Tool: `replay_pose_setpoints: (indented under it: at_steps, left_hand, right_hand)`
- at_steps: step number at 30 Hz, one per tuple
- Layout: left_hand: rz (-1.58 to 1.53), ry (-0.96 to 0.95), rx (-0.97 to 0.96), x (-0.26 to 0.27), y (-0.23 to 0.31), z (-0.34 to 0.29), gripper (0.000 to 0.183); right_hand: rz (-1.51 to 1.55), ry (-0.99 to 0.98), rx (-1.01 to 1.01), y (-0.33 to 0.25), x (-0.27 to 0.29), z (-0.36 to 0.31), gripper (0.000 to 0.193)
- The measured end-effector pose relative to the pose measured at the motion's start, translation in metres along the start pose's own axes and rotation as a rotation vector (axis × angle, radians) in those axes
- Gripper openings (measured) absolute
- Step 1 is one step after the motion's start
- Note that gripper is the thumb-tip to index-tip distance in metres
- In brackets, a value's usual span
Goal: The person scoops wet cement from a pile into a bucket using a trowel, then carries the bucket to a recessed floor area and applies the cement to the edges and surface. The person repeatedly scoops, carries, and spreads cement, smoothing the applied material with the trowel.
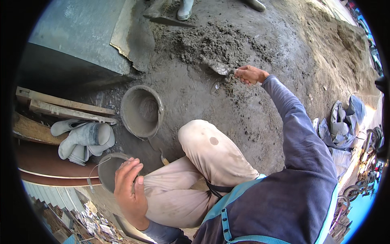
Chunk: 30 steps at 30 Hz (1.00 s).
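Trowel (218, 67) at near edge of grey mortar heap (221, 44), handle clamped in right hand (249, 75); left hand (132, 190) half-curled, thumb and fingers apart, by nearer bucket (107, 174); second bucket (129, 114) upright beyond it, grey boots (83, 138) to their left

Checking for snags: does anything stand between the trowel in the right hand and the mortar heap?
Nothing visible does: the trowel, in the right hand, is at the near edge of the mortar heap. The buckets stand off to the left.
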<state>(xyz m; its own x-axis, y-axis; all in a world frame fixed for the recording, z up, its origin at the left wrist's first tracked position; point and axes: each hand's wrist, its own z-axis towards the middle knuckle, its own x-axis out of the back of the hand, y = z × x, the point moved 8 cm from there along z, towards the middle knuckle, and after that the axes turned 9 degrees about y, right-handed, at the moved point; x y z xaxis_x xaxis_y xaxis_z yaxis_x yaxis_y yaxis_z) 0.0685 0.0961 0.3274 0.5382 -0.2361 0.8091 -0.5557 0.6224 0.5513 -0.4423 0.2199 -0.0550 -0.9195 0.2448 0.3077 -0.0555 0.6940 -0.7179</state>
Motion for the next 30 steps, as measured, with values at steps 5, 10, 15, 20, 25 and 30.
replay_pose_setpoints:
  at_steps: [5, 10, 15, 20, 25, 30]
  left_hand:
    - [-0.016, -0.018, 0.010, -0.005, -0.001, 0.001, 0.032]
    - [0.027, -0.016, 0.015, 0.000, -0.005, -0.003, 0.036]
    - [0.005, 0.003, 0.047, 0.002, -0.010, -0.002, 0.037]
    - [-0.004, -0.030, 0.016, -0.005, -0.007, 0.000, 0.034]
    - [-0.003, -0.027, -0.004, -0.005, -0.007, 0.002, 0.032]
    - [-0.008, -0.029, 0.012, -0.006, -0.011, 0.002, 0.032]
  right_hand:
    - [0.220, 0.067, 0.010, -0.018, 0.026, -0.004, 0.039]
    - [0.105, 0.132, 0.014, 0.003, 0.014, -0.063, 0.040]
    - [-0.377, -0.132, -0.065, 0.069, -0.048, -0.086, 0.045]
    - [-0.025, 0.164, -0.051, 0.063, 0.025, -0.043, 0.045]
    - [-0.025, 0.151, -0.070, 0.034, 0.088, -0.060, 0.046]
    - [-0.225, 0.352, 0.087, 0.024, 0.076, -0.087, 0.040]
